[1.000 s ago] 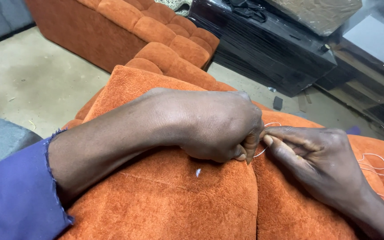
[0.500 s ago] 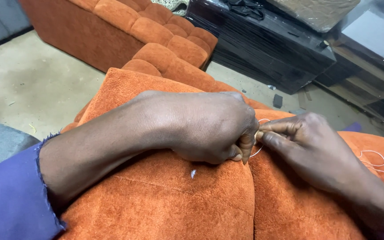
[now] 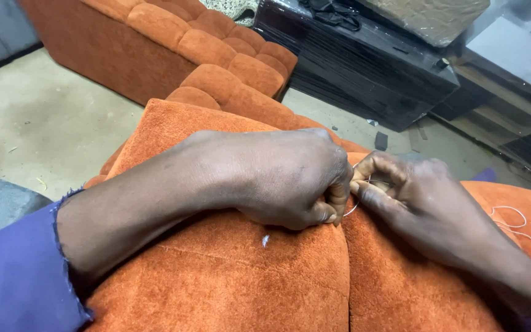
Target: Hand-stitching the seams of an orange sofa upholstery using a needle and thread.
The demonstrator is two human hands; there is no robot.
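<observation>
Orange upholstery fills the view: left hand [image 3: 290, 178] fisted, pinching the cushion [image 3: 216, 276] seam, right hand [image 3: 419, 203] gripping pale thread [image 3: 351, 209]; best kept taut, stitches close.

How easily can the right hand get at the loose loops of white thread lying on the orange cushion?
Probably yes: the loops of white thread lie bare on the orange cushion, just beyond the right hand, with nothing between, though its fingers are pinched at the seam.

Our left hand [image 3: 284, 178] and right hand [image 3: 413, 197] meet mid-frame, pinching white thread [image 3: 354, 206] at the orange cushion [image 3: 216, 283] seam; an orange sofa [image 3: 204, 43] sits upper left.
</observation>
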